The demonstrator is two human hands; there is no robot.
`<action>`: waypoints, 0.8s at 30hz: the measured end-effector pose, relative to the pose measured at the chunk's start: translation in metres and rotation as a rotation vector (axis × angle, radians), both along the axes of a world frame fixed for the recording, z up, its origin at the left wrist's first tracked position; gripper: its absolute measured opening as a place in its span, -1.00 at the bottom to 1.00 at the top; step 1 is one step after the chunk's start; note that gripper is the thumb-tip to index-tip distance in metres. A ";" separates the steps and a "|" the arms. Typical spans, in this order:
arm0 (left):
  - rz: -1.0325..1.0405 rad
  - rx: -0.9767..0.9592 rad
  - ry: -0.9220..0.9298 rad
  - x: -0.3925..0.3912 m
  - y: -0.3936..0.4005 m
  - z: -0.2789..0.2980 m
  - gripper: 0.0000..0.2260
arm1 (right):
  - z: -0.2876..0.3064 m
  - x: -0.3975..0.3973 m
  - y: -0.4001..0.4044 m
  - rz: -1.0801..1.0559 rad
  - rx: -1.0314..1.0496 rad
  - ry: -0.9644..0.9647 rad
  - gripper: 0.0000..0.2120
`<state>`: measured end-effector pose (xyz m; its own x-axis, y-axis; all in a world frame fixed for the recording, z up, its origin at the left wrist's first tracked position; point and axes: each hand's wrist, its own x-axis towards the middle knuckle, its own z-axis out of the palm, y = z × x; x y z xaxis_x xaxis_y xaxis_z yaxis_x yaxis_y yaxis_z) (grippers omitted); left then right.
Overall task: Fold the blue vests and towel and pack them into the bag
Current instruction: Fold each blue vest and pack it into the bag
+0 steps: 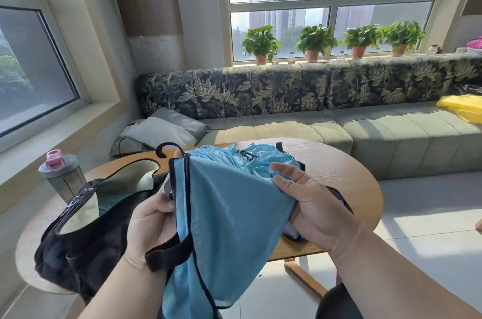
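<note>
A blue mesh vest (229, 217) with black trim hangs in front of me over the table edge. My left hand (150, 225) grips its left edge by the black binding, and a black hanger hook sticks up behind it. My right hand (310, 209) holds the vest's right edge, thumb under the cloth and fingers spread on top. More light blue fabric (263, 159) lies crumpled on the round wooden table (347, 180). A black bag (86, 230) with a pale green lining sits open at the left of the table.
A grey shaker bottle (61, 175) with a pink lid stands at the table's left edge. Behind the table runs a green sofa (391, 136) with grey cushions (161, 131) and a yellow cloth (464, 107). Potted plants (315, 42) line the windowsill.
</note>
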<state>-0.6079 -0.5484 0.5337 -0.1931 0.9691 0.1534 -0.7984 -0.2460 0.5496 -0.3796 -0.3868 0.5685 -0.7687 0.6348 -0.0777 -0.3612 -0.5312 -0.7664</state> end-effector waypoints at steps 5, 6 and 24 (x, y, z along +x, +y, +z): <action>-0.090 0.019 0.008 0.004 -0.009 0.007 -0.48 | 0.000 -0.002 0.000 0.007 -0.014 -0.001 -0.79; -0.071 0.006 -0.003 0.005 -0.010 0.011 -0.47 | 0.000 -0.002 0.000 0.007 -0.012 -0.002 -0.80; 0.076 -0.387 -0.220 0.066 0.019 0.023 -0.59 | -0.005 -0.008 0.000 -0.046 -0.032 0.040 -0.84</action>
